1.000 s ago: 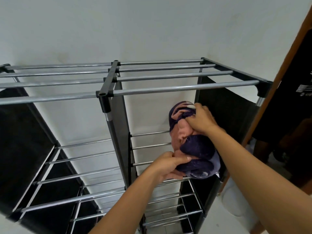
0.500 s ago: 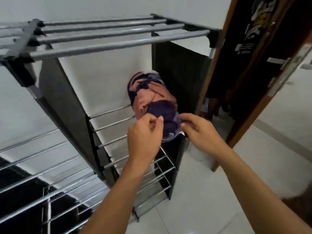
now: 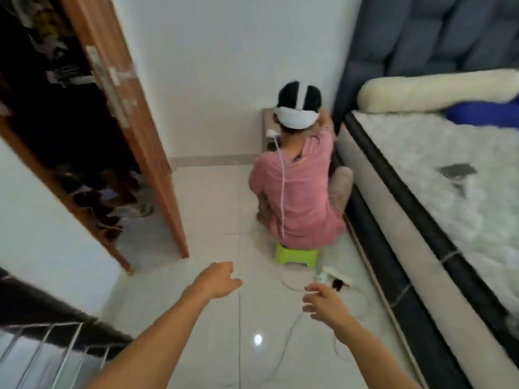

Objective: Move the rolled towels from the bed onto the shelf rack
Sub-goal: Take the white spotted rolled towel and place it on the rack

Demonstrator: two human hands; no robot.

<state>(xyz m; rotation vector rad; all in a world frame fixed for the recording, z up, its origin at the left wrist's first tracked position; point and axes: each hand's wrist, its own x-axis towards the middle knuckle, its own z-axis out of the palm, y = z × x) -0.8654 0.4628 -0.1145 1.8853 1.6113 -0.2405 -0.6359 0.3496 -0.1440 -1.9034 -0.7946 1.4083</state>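
Note:
My left hand [image 3: 217, 280] and my right hand [image 3: 323, 303] hang empty over the tiled floor, fingers loosely apart. Only a corner of the shelf rack [image 3: 53, 341], with its metal bars and black side panel, shows at the bottom left behind my left arm. The bed [image 3: 421, 248] runs along the right side, with a white quilted mattress on a dark frame. No rolled towel shows on the mattress part in view; a blue cloth [image 3: 483, 113] lies near the pillow.
A person in a pink shirt [image 3: 297, 192] sits on a green stool [image 3: 296, 254] ahead, back turned, beside the bed. A power strip with cables [image 3: 334, 277] lies on the floor near my right hand. A wooden wardrobe [image 3: 92, 130] stands open at left. A long cream bolster [image 3: 438, 89] rests at the bed's head.
Both hands let go of the purple and pink rolled towel on the rack shelf. My view swung right, away from the rack, toward the floor and the bed.

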